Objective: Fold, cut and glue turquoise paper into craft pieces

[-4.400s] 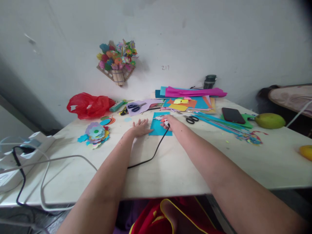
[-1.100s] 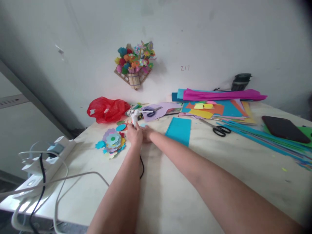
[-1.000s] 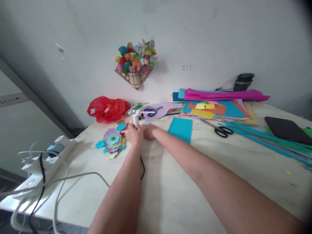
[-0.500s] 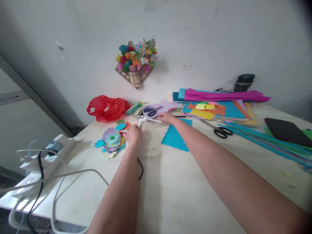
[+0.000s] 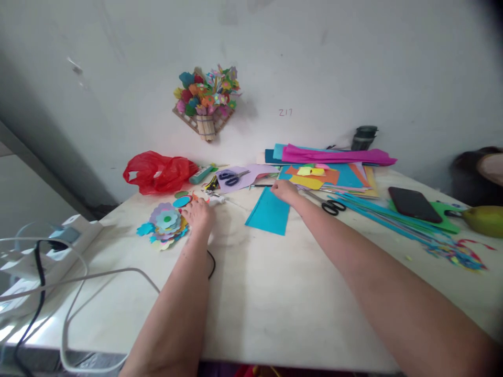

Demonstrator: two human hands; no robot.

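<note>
My left hand (image 5: pixel 199 213) lies low over the table, fingers spread, between a stack of cut paper flowers (image 5: pixel 167 222) and a white glue gun (image 5: pixel 214 197). It appears to hold nothing. The glue gun rests just beyond its fingertips, with its black cord (image 5: pixel 212 264) showing beside my forearm. My right hand (image 5: pixel 286 191) is closed at the upper right edge of a blue paper sheet (image 5: pixel 268 212), which lies flat; its fingertips are partly hidden. Blue paper circles (image 5: pixel 181 201) sit near my left fingers. Dark-handled scissors (image 5: pixel 232 178) lie on lilac paper (image 5: pixel 251 175) farther back.
Colored paper sheets (image 5: pixel 346 175) and a magenta roll (image 5: pixel 340 155) lie along the wall. Black scissors (image 5: pixel 333 207), paper strips (image 5: pixel 377 217) and a phone (image 5: pixel 414 204) are on the right. A red plastic bag (image 5: pixel 159 173) and a power strip (image 5: pixel 74 238) with cables are on the left.
My right hand has moved right, from beside the glue gun to the blue sheet. My left hand has let go of the glue gun, which now lies down. The view has turned right.
</note>
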